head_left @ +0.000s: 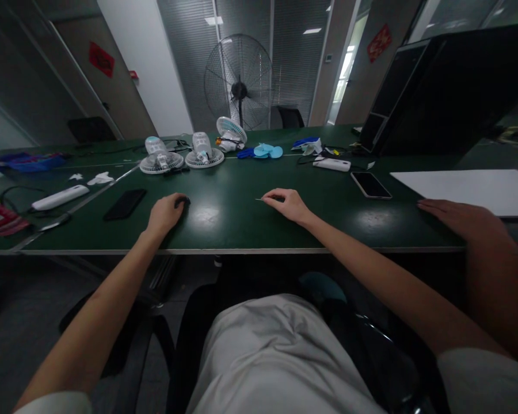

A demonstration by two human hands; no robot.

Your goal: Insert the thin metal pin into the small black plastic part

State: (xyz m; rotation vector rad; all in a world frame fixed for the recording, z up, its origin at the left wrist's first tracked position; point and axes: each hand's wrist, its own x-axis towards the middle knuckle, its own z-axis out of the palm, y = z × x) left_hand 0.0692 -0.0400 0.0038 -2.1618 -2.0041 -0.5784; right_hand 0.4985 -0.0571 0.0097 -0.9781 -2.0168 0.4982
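My left hand [166, 214] rests at the table's front part, its fingers closed around a small black object [183, 200]. Most of that object is hidden by the fingers, so its kind cannot be made out. To the right, my right hand [287, 204] is held low over the green tabletop. Thumb and fingertips pinch a thin, needle-like piece [258, 199] that points left toward my other hand. A gap of bare table lies between the two hands. Left of my left hand lies a black phone [125, 204].
Small fans [161, 163] and blue fan blades [267, 150] sit toward the back. A white power strip [332, 164] and a second phone [371, 185] lie right. Another person's hand [461, 217] touches the table by a white board [470, 187]. A large black monitor [453, 95] stands behind.
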